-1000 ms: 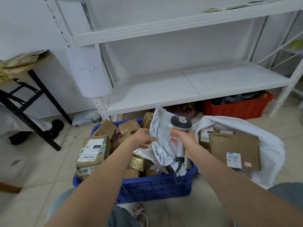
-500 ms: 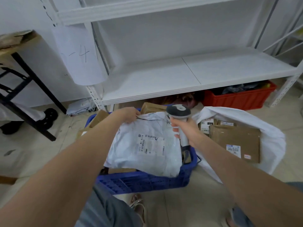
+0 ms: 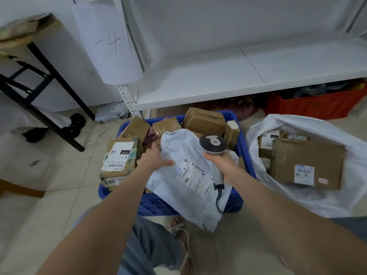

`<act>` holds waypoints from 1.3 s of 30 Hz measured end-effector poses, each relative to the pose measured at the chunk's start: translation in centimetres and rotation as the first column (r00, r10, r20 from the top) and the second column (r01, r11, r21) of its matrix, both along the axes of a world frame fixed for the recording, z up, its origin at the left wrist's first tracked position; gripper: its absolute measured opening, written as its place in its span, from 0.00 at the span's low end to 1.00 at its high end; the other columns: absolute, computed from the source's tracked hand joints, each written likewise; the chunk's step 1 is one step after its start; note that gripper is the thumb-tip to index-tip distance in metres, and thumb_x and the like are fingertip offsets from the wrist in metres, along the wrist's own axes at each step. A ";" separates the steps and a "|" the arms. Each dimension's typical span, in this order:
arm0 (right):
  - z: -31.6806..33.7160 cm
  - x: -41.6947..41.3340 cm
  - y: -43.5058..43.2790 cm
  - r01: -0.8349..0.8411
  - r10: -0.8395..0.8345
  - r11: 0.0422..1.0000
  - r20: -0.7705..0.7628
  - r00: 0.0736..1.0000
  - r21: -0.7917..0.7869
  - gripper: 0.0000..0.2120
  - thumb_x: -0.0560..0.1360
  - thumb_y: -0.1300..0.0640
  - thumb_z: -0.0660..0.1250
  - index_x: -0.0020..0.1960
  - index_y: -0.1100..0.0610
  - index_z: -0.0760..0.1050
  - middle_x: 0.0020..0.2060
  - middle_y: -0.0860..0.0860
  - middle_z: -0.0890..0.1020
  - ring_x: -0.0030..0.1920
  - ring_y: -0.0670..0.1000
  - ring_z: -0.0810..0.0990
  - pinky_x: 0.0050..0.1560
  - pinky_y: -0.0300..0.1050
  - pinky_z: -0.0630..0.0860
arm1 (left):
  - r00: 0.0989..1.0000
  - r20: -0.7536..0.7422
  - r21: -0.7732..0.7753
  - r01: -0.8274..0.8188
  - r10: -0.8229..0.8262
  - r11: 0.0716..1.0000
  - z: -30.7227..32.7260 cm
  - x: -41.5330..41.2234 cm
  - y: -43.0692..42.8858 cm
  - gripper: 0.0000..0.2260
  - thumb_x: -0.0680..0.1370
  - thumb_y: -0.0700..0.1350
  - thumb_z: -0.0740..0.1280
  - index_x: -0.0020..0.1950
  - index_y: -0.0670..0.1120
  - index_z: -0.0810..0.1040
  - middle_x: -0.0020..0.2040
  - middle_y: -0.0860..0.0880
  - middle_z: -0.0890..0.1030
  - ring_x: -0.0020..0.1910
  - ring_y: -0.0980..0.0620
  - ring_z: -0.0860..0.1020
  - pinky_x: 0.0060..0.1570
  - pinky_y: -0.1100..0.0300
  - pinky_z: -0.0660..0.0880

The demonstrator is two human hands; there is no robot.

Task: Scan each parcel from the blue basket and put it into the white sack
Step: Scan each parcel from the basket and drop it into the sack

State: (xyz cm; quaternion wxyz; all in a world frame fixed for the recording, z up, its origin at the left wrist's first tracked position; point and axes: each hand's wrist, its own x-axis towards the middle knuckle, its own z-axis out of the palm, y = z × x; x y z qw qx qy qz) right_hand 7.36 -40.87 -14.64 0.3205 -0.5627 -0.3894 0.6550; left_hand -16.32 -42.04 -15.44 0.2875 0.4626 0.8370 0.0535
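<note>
The white sack lies open on my right, close for dropping in. Over the blue basket, my left hand pinches a grey mailer by its edge, label up. That lets the scanner, gripped in my right hand, read it.

— What kind of place is this?
— A parcel storeroom or courier depot: white metal shelving over a tiled floor.
— What shows it?
— A blue basket heaped with taped brown parcels and a grey mailing bag, several with barcode labels; a white sack holding more; a handheld scanner; a red crate under the shelf.
</note>
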 end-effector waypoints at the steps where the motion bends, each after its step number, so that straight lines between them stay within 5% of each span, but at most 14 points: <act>1: -0.1 0.0 -0.1 -0.009 0.009 1.000 0.002 1.000 -0.001 0.31 0.65 0.48 0.78 0.64 0.57 0.75 0.59 0.53 0.81 0.62 0.55 0.77 0.67 0.56 0.71 | 0.999 -0.042 0.002 -0.002 0.002 1.000 -0.1 0.2 0.1 0.46 0.62 0.59 0.77 0.73 0.43 0.62 0.64 0.44 0.75 0.63 0.43 0.74 0.60 0.47 0.73; 3: 0.3 0.4 -0.3 -0.007 0.007 1.000 0.011 1.000 -0.011 0.33 0.62 0.45 0.78 0.64 0.57 0.75 0.58 0.53 0.81 0.60 0.55 0.78 0.65 0.56 0.73 | 0.995 -0.084 0.019 0.062 -0.061 0.998 0.3 0.8 0.3 0.23 0.68 0.50 0.74 0.58 0.39 0.75 0.43 0.47 0.78 0.48 0.45 0.77 0.45 0.54 0.74; 5: 1.3 1.2 -0.4 -0.018 0.019 1.000 0.013 1.000 -0.025 0.23 0.71 0.50 0.75 0.62 0.59 0.75 0.56 0.54 0.81 0.54 0.55 0.81 0.56 0.51 0.77 | 0.992 -0.100 0.044 0.077 -0.072 0.996 1.9 1.4 0.5 0.09 0.73 0.46 0.71 0.42 0.41 0.76 0.36 0.47 0.75 0.42 0.45 0.77 0.39 0.56 0.71; 8: 3.2 3.0 -0.3 0.002 -0.003 1.000 0.021 1.000 0.006 0.12 0.74 0.53 0.72 0.54 0.59 0.77 0.43 0.56 0.84 0.35 0.51 0.79 0.36 0.43 0.75 | 0.992 -0.117 0.118 0.055 -0.041 0.991 4.7 1.6 0.9 0.14 0.76 0.46 0.69 0.35 0.42 0.69 0.33 0.47 0.71 0.39 0.47 0.72 0.39 0.58 0.68; 12: 6.4 5.3 -1.0 0.051 -0.057 0.994 0.058 0.997 0.098 0.08 0.74 0.55 0.72 0.44 0.58 0.76 0.30 0.55 0.80 0.25 0.49 0.71 0.28 0.42 0.69 | 0.991 0.066 0.324 -0.133 0.118 0.937 6.9 1.7 0.7 0.20 0.75 0.41 0.69 0.30 0.43 0.61 0.29 0.48 0.64 0.30 0.50 0.65 0.30 0.58 0.59; 20: 9.2 7.3 -5.0 0.063 -0.061 0.992 -0.025 0.998 0.111 0.06 0.75 0.57 0.70 0.47 0.59 0.76 0.26 0.53 0.76 0.24 0.48 0.71 0.26 0.41 0.69 | 0.899 0.371 0.433 -0.388 0.232 0.813 7.2 4.4 -0.7 0.14 0.74 0.42 0.72 0.34 0.44 0.69 0.38 0.43 0.74 0.39 0.48 0.72 0.41 0.56 0.69; 28: 9.0 7.1 -7.6 0.053 -0.050 0.997 -0.057 0.997 0.063 0.05 0.75 0.60 0.68 0.45 0.63 0.76 0.26 0.54 0.75 0.24 0.49 0.70 0.26 0.41 0.68 | 0.885 0.396 0.451 -0.419 0.244 0.788 7.0 5.7 -1.4 0.14 0.73 0.43 0.73 0.33 0.45 0.71 0.38 0.45 0.76 0.42 0.46 0.75 0.49 0.50 0.75; 39: 9.1 6.7 -7.8 0.079 -0.077 0.997 -0.064 0.995 0.022 0.04 0.74 0.61 0.67 0.42 0.62 0.75 0.27 0.54 0.74 0.25 0.49 0.69 0.27 0.42 0.68 | 0.873 0.429 0.433 -0.425 0.233 0.795 7.1 6.4 -1.9 0.15 0.73 0.42 0.73 0.32 0.46 0.68 0.35 0.48 0.72 0.41 0.48 0.72 0.44 0.56 0.69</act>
